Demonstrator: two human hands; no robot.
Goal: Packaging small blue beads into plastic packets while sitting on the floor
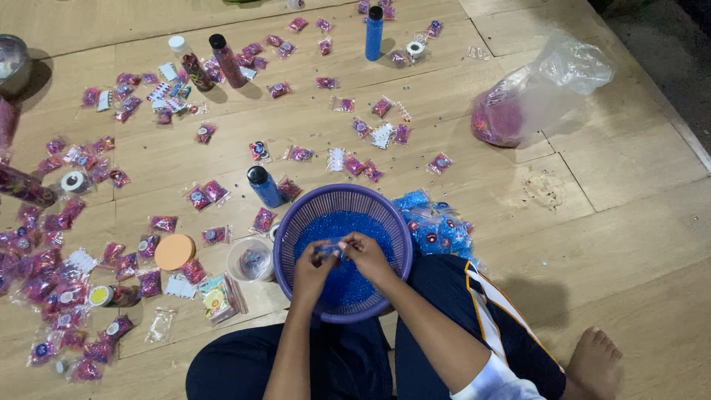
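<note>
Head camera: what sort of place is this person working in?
Probably the floor of a home used for small craft packing. The person sits on a bare wooden plank floor, both hands over a purple basket of blue beads, with small filled packets and bottles scattered around.

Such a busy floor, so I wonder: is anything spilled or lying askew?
Yes. Tiny beads lie loose on the wooden floor right of the purple basket, and one bottle lies tipped at the left edge.

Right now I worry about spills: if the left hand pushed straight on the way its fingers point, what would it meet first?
Probably the small packet pinched between both hands, then the right hand; depth is unclear.
</note>
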